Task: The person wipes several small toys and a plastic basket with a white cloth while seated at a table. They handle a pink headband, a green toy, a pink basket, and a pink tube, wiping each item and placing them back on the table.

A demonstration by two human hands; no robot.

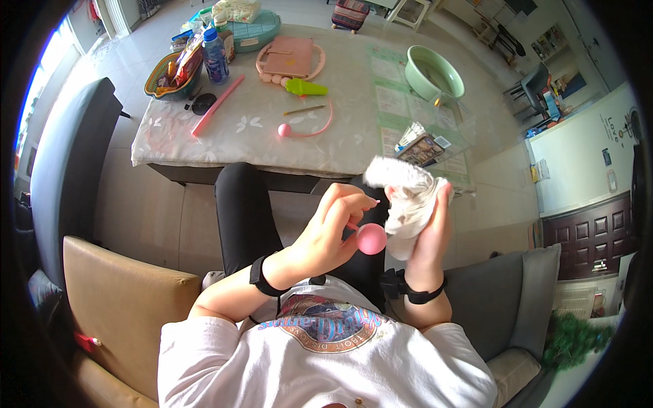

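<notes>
A glossy pink ball (371, 238) on a thin pink stem is held by my left hand (329, 229), with the stem between its fingers. The ball sits just left of a crumpled white cloth (408, 199), which my right hand (432, 232) grips above my right thigh. Part of the cloth is blurred, and some right-hand fingers are hidden behind it. On the table ahead, a second, smaller pink ball (284, 130) joins a curved pink cord (326, 124). A thin brown stick (304, 109) rests inside that curve.
The cloth-covered table (245, 145) bears a pink rod (218, 105), a lime-green object (306, 87), a pink case (289, 57), a blue-capped bottle (215, 58) and a filled basket (173, 79). At right stand a green basin (433, 74) and a clear box (456, 135) beside a phone (422, 149).
</notes>
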